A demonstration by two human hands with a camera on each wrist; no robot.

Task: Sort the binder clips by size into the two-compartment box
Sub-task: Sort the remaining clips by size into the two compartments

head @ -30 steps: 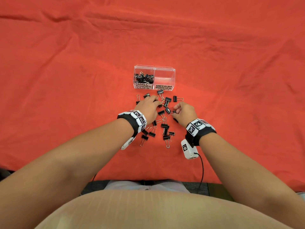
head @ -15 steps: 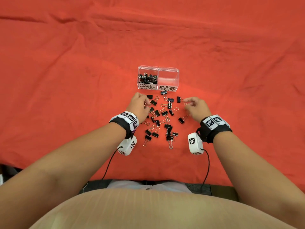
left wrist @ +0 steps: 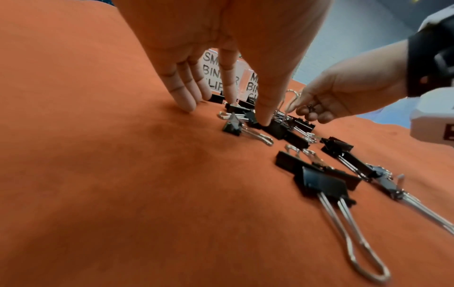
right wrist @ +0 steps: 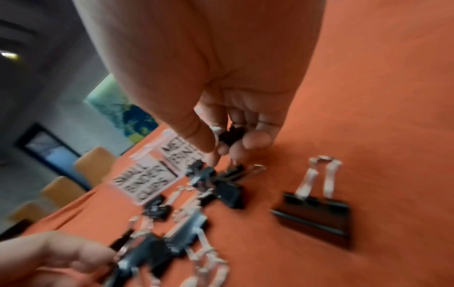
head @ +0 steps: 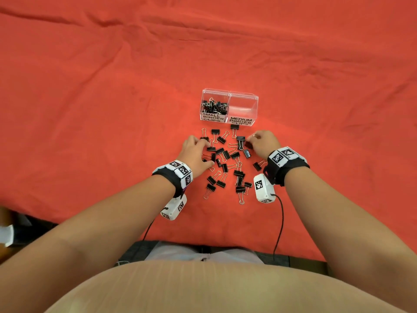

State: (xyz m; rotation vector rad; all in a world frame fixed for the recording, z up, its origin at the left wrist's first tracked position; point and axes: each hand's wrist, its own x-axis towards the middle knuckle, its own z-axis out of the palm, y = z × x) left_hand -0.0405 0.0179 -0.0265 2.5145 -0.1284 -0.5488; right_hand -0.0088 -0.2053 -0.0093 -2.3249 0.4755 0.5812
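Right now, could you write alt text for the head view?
Two hands sort black binder clips scattered on a red cloth: the left hand reaches into them and the right hand pinches a small clip. Beyond stands a clear two-compartment box, only its "small" side filled.

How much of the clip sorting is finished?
Partly done. The small compartment already holds a heap of clips, while the medium compartment looks empty. The right hand pinches a small dark clip; the left hand presses into the pile. Many loose clips remain on the red cloth.
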